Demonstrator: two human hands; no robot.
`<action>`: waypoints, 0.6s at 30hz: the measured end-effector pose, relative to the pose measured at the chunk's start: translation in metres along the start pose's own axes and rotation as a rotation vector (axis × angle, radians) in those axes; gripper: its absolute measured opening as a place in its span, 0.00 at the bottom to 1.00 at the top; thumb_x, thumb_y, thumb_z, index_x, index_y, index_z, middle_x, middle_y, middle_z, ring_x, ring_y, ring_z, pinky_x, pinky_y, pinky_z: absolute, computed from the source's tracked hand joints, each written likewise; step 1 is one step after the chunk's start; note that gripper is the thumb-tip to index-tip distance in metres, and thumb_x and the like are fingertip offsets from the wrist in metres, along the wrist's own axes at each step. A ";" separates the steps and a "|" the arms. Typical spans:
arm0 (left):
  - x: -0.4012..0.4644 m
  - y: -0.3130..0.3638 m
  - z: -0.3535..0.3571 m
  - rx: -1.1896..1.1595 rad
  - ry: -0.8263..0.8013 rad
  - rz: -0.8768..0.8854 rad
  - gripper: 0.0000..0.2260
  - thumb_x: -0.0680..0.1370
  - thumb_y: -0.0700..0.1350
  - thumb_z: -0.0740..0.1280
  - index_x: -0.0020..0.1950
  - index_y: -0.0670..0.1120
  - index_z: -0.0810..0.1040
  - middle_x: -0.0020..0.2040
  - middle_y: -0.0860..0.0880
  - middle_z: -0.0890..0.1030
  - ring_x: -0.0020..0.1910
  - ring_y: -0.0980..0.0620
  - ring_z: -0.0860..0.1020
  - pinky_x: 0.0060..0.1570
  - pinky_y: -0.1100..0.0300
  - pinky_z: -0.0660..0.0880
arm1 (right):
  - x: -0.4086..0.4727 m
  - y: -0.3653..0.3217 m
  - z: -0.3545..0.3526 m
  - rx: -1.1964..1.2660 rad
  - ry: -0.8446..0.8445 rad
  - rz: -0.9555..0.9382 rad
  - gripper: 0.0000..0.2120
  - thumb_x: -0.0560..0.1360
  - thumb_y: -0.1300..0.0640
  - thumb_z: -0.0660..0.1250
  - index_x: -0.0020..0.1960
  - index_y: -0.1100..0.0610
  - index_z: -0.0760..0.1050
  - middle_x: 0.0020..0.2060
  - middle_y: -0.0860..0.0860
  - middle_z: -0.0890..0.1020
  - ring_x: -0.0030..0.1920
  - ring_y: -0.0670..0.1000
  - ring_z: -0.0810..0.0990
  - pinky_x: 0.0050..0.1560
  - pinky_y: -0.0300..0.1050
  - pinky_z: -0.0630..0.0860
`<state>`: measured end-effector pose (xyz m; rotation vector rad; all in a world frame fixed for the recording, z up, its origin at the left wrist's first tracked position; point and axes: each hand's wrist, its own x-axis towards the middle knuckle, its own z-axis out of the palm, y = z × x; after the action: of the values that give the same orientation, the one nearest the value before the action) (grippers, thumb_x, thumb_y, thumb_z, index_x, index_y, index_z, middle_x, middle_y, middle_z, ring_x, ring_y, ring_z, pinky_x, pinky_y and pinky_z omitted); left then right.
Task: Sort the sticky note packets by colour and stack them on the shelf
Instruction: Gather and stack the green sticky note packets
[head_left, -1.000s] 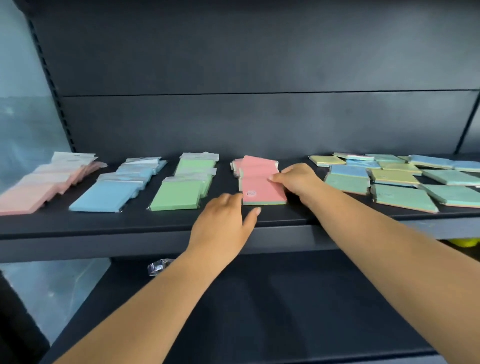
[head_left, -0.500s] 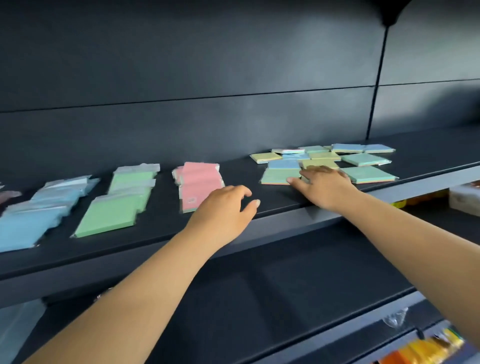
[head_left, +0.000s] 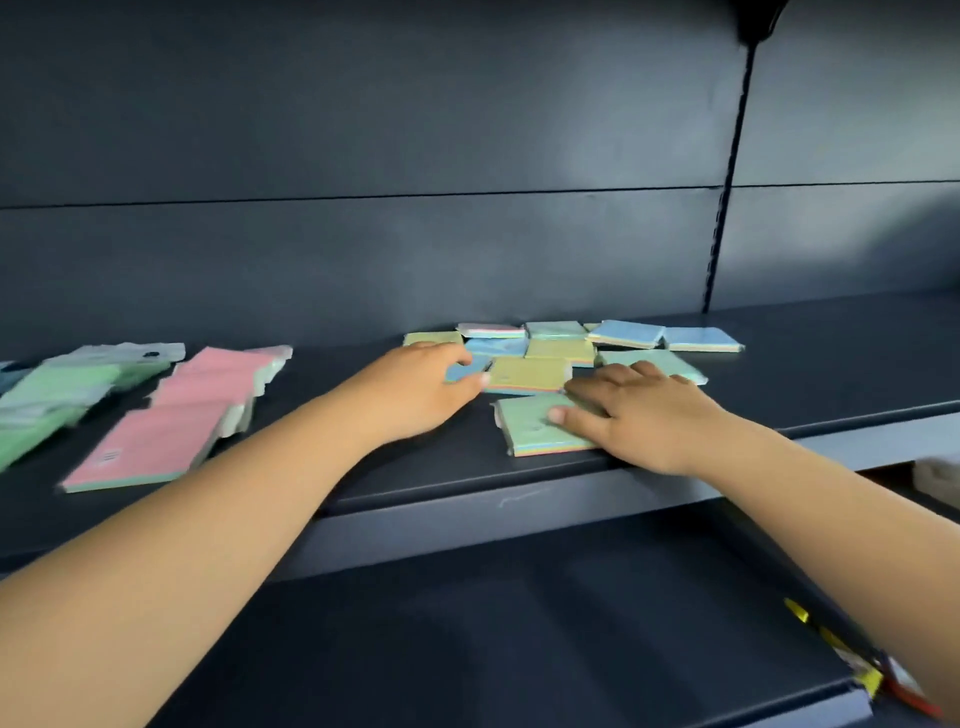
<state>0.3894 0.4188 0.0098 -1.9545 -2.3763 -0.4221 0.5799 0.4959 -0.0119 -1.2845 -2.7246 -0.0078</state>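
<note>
My right hand (head_left: 644, 415) lies flat on the green packet (head_left: 540, 423) at the shelf's front edge (head_left: 467, 499), fingers straight, thumb on its top. My left hand (head_left: 415, 389) reaches the blue packet (head_left: 464, 370) just behind, fingers apparently loose, though motion blurs them. The unsorted cluster (head_left: 571, 348) stretches back-right; the pink stack (head_left: 171, 421) and green stack (head_left: 57, 395) wait toward the left end.

Shelf (head_left: 519, 470) looked like dark painted metal to me, matt and smooth, faint scratch on front lip. Back panel (head_left: 363, 130) same matt dark finish. Pink packets (head_left: 156, 447) I saw as paper pads in clear, shiny plastic wrap. Green packet (head_left: 530, 423) under my right hand (head_left: 644, 415) paper too, top slightly glossy.
</note>
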 end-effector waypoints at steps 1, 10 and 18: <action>0.010 0.004 0.002 -0.007 -0.024 -0.050 0.21 0.79 0.58 0.53 0.70 0.53 0.66 0.71 0.50 0.68 0.67 0.48 0.68 0.60 0.59 0.64 | 0.002 0.012 -0.002 0.091 -0.018 -0.030 0.29 0.76 0.34 0.45 0.72 0.44 0.60 0.73 0.46 0.60 0.73 0.52 0.55 0.70 0.50 0.55; 0.035 0.027 0.031 0.098 -0.339 -0.220 0.39 0.67 0.74 0.45 0.75 0.59 0.50 0.77 0.54 0.49 0.76 0.50 0.48 0.74 0.48 0.50 | 0.025 0.113 -0.024 0.213 -0.197 0.069 0.31 0.77 0.36 0.42 0.70 0.50 0.66 0.71 0.50 0.67 0.71 0.53 0.64 0.68 0.48 0.60; 0.052 0.044 0.030 0.165 -0.347 -0.302 0.34 0.71 0.72 0.47 0.74 0.58 0.54 0.74 0.49 0.56 0.74 0.47 0.53 0.71 0.50 0.55 | 0.106 0.151 -0.031 0.397 0.025 0.083 0.24 0.75 0.39 0.60 0.64 0.54 0.72 0.65 0.50 0.73 0.66 0.52 0.69 0.60 0.44 0.64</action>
<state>0.4254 0.4831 -0.0006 -1.7198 -2.8228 0.1204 0.6329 0.6721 0.0237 -1.2615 -2.4771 0.4946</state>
